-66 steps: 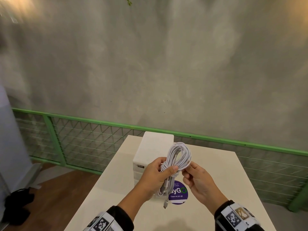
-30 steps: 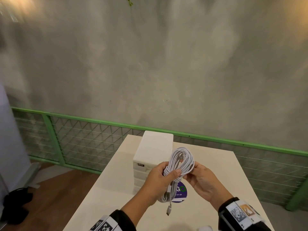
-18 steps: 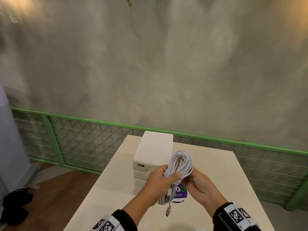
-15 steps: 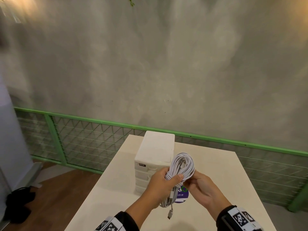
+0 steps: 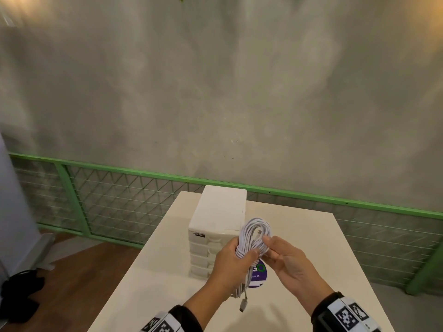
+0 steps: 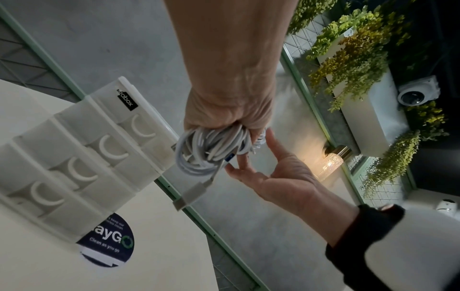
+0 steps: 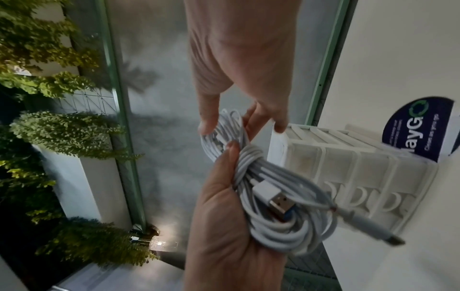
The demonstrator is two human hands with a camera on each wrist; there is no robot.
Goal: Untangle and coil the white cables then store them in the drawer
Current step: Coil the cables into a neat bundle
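A white cable coil [image 5: 255, 232] is bundled, with wraps round its middle. My left hand [image 5: 247, 252] grips that wrapped middle in a fist. My right hand [image 5: 268, 245] pinches the coil's upper loop [image 7: 229, 122] between thumb and fingers. A USB plug [image 5: 243, 307] dangles below the left hand, and a second plug [image 7: 276, 200] lies against the coil. The white drawer unit [image 5: 220, 212] stands on the table just behind the hands, its drawers [image 6: 87, 153] all closed.
The cream table [image 5: 335, 255] carries a round purple sticker [image 5: 260, 275] in front of the drawer unit. A green mesh railing [image 5: 119, 188] and a concrete wall run behind. A black bag [image 5: 19, 295] lies on the wooden floor at the left.
Both hands have kept hold of the coil and brought it a little lower and nearer the drawer unit. The right thumb now rests on the upper loop.
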